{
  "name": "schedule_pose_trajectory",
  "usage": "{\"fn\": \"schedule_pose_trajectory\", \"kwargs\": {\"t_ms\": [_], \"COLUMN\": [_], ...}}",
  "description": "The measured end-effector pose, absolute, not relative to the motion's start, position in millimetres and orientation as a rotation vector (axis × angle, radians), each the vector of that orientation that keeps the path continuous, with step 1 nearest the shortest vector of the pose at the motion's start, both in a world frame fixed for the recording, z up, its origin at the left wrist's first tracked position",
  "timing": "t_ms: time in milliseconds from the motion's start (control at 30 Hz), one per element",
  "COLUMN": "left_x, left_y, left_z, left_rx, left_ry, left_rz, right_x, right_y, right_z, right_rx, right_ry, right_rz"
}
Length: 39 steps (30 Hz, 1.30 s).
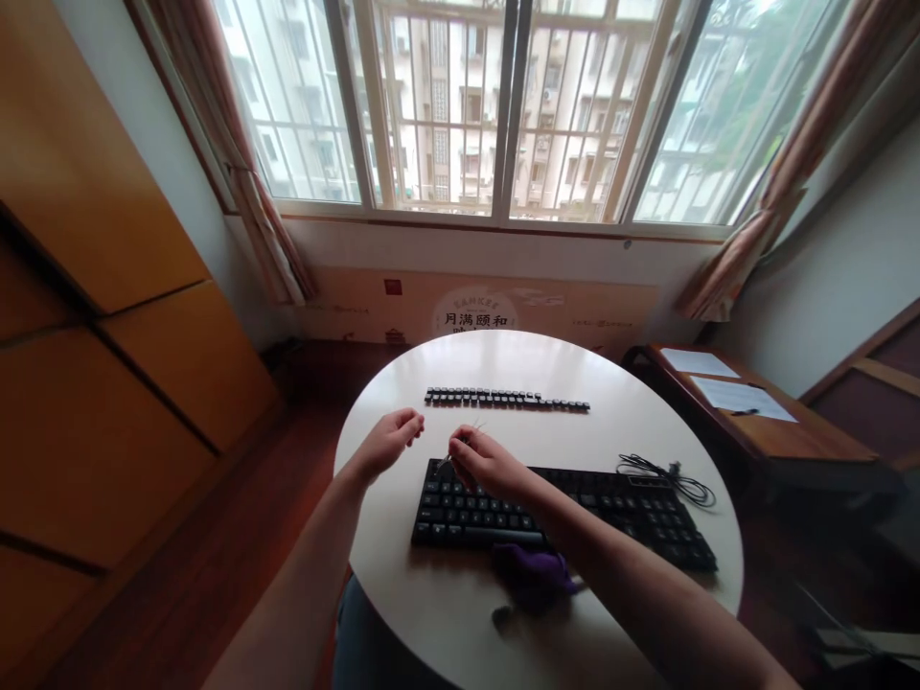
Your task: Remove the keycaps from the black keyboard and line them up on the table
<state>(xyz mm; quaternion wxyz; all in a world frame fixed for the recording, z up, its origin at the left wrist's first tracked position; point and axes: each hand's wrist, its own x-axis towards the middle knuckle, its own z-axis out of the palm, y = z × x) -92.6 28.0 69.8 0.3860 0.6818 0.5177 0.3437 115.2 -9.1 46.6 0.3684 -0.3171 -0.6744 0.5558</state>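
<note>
A black keyboard lies on the round white table, its upper left keys removed or hidden behind my hand. Over that corner, my right hand is closed around a thin wire keycap puller, with fine wire ends also showing above the fingers. My left hand hovers left of the keyboard, fingers curled and pressed together; whatever they may hold is too small to make out. Beyond both hands, several loose black keycaps are lined up in rows.
A coiled black cable rests at the keyboard's upper right. In front of the keyboard are a purple cloth-like item and a small dark object, both blurred. Right of the table, a wooden desk bears papers and a pen.
</note>
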Motion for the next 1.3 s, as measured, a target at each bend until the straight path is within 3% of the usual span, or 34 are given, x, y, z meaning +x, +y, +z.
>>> {"fn": "schedule_pose_trajectory", "kwargs": {"t_ms": [333,800,1033,1300], "left_x": [-109.3,-109.4,-111.3,-111.3], "left_y": [-22.2,-20.0,-21.2,-21.4], "left_z": [14.6,10.8,10.5,11.7], "left_rx": [1.750,1.865,1.814,1.824], "left_ry": [1.318,1.291,1.201,1.215], "left_rz": [0.921,0.800,0.778,0.795], "right_x": [102.4,102.3,100.9,105.2], "right_y": [-5.4,-22.7,-27.4,-25.0], "right_z": [8.8,34.1,27.5,21.0], "right_rx": [-0.947,-1.036,-1.000,-0.943], "right_ry": [-1.803,-2.317,-2.349,-2.124], "right_rz": [1.391,0.928,0.829,0.951]}}
